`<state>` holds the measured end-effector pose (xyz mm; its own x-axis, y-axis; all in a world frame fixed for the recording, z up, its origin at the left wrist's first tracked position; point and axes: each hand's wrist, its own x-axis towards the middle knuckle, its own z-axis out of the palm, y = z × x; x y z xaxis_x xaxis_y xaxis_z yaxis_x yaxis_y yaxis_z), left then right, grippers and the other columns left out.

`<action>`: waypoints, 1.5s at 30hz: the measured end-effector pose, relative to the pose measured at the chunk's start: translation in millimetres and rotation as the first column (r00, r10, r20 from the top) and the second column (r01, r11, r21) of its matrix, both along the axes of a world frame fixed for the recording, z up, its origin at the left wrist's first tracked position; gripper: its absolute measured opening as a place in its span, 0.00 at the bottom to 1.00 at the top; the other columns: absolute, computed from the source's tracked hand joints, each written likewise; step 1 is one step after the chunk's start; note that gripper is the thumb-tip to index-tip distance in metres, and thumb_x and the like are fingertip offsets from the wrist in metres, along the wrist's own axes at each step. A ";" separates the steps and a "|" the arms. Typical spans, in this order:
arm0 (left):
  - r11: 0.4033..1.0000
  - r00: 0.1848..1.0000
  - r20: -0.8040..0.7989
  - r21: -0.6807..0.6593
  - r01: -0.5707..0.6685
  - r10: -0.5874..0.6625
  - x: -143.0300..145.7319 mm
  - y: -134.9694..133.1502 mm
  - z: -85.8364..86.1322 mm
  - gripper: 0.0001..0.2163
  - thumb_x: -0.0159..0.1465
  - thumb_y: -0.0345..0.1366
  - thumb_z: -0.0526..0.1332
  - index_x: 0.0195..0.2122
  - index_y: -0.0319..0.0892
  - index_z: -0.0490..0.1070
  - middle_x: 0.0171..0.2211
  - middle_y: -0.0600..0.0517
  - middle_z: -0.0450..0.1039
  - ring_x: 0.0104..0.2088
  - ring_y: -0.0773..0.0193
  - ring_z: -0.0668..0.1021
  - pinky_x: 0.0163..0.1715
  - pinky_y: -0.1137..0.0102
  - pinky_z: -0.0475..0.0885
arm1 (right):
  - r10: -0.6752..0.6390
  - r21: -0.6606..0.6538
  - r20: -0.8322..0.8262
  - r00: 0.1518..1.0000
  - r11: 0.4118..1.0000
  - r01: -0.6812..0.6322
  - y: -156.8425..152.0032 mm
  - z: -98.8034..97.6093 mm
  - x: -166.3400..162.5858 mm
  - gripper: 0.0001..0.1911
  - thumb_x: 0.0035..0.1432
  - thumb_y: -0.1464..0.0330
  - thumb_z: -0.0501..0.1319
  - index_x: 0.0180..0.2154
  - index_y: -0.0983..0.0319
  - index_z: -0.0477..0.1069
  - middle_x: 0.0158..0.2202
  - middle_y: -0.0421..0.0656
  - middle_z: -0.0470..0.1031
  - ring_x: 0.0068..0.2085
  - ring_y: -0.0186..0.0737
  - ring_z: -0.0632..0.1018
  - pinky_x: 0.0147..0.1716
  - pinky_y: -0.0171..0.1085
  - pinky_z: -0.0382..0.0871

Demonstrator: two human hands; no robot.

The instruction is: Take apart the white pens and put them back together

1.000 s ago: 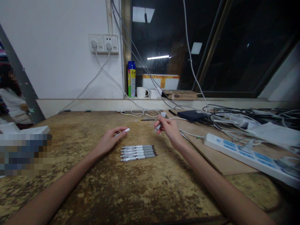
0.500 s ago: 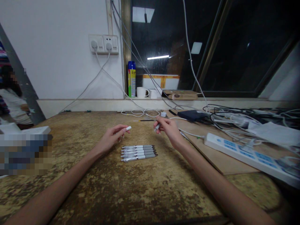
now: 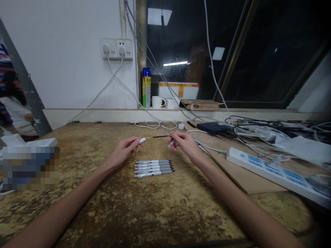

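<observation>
Beyond pen row (image 3: 154,167): pinching white barrel (image 3: 142,140) in left hand (image 3: 127,148), grey piece (image 3: 171,142) and refill (image 3: 159,136) in right hand (image 3: 183,142). Refill probably light, bendable; best held near tip.

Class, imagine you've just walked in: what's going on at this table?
Above a worn table, a person's left hand holds a white tube; the right hand pinches a thin refill and a grey piece. The refill's free end is close to the tube; whether they touch is unclear. A row of pens lies nearer the person.
</observation>
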<state>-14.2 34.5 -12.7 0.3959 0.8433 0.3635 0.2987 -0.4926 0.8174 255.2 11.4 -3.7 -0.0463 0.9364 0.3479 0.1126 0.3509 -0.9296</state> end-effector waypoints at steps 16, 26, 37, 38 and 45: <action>0.998 0.993 -0.100 0.003 0.060 -0.059 4.7 -12.6 2.2 0.16 0.64 0.47 0.64 0.48 0.45 0.81 0.48 0.49 0.81 0.49 0.53 0.80 0.53 0.62 0.70 | -0.032 0.282 0.396 0.918 0.955 -0.088 -4.0 -17.7 -16.0 0.08 0.63 0.65 0.61 0.38 0.62 0.76 0.36 0.43 0.79 0.34 0.38 0.78 0.34 0.35 0.70; 1.000 0.990 -0.138 0.016 0.025 -0.022 4.5 -13.2 2.5 0.17 0.64 0.48 0.64 0.49 0.46 0.81 0.47 0.48 0.82 0.46 0.51 0.81 0.50 0.61 0.71 | 0.008 0.184 0.418 0.909 0.979 -0.093 -7.9 -15.7 -19.4 0.13 0.65 0.61 0.59 0.35 0.62 0.77 0.27 0.42 0.78 0.28 0.37 0.75 0.29 0.35 0.65; 0.999 0.993 -0.118 0.020 0.031 -0.029 6.8 -15.0 4.5 0.17 0.64 0.48 0.63 0.48 0.46 0.81 0.48 0.48 0.82 0.48 0.51 0.80 0.52 0.61 0.70 | 0.045 0.146 0.358 0.933 0.984 -0.103 -3.1 -18.5 -18.4 0.16 0.65 0.57 0.58 0.34 0.61 0.77 0.28 0.42 0.79 0.31 0.39 0.77 0.35 0.37 0.68; 0.999 0.993 -0.116 0.022 0.033 -0.030 6.9 -14.7 4.2 0.17 0.64 0.48 0.63 0.48 0.46 0.81 0.48 0.48 0.82 0.49 0.51 0.80 0.52 0.61 0.70 | 0.066 0.136 0.337 0.939 0.984 -0.118 -2.3 -19.0 -18.5 0.18 0.66 0.56 0.57 0.34 0.61 0.77 0.29 0.42 0.79 0.32 0.39 0.77 0.36 0.37 0.69; 0.999 0.994 -0.109 0.034 0.028 -0.024 6.8 -14.6 3.6 0.17 0.64 0.48 0.64 0.49 0.46 0.81 0.48 0.49 0.81 0.50 0.52 0.80 0.55 0.61 0.69 | 0.109 0.033 0.120 0.987 0.993 -0.114 3.5 -22.7 -17.3 0.26 0.67 0.51 0.51 0.38 0.64 0.77 0.33 0.46 0.80 0.32 0.40 0.79 0.38 0.40 0.73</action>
<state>-7.5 20.0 -9.1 0.4563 0.8196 0.3466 0.3713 -0.5293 0.7629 237.9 14.9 -26.4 -0.1928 0.9084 0.3709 0.1785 0.4042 -0.8971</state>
